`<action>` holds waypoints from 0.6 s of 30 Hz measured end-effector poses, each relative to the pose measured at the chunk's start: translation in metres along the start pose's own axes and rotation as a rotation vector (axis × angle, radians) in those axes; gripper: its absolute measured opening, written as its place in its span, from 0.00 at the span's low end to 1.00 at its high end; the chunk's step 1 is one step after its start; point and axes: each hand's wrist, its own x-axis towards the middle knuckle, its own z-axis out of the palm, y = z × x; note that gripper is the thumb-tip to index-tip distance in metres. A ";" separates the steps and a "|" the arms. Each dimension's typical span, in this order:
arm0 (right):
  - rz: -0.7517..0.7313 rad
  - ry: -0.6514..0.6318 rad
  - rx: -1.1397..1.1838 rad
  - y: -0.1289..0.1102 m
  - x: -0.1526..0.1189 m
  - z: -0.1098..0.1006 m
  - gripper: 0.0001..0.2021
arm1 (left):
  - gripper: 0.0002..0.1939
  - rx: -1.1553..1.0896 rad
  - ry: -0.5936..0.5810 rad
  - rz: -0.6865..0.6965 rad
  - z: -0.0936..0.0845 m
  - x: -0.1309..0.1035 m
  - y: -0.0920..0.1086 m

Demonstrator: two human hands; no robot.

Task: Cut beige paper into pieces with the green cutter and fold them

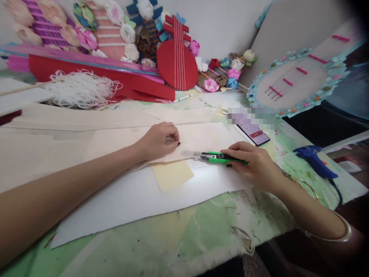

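My left hand (160, 141) rests on the cream paper (201, 134), its fingers curled together; whatever they may pinch is too small to make out. To its right, my right hand (253, 161) is closed around a green and black utility knife (215, 157), whose blade end points left, close above the paper's lower edge. Beneath lies a white board (115, 207), with a small pale yellow piece (173, 176) on it just below the cream paper.
A phone (256, 134) and a blue glue gun (315, 161) lie on the right. White string (83, 87), red sheets (138, 86) and a red paper instrument (177, 63) are at the back. A flower-edged panel (296, 80) leans at the back right.
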 end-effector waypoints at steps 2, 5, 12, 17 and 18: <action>-0.004 0.004 0.002 -0.003 0.002 0.001 0.14 | 0.04 -0.005 -0.004 -0.010 0.000 0.000 0.000; -0.008 0.009 0.006 -0.007 0.003 0.002 0.14 | 0.04 0.000 -0.007 -0.011 0.000 0.000 0.000; 0.015 -0.005 -0.004 -0.007 -0.009 -0.001 0.13 | 0.04 0.007 -0.003 0.009 0.000 0.001 -0.001; 0.024 0.010 -0.015 -0.003 -0.016 -0.004 0.13 | 0.04 -0.015 0.003 -0.003 0.000 0.001 -0.001; 0.026 0.012 -0.017 -0.003 -0.017 -0.004 0.13 | 0.04 -0.018 0.002 -0.006 0.000 0.001 -0.001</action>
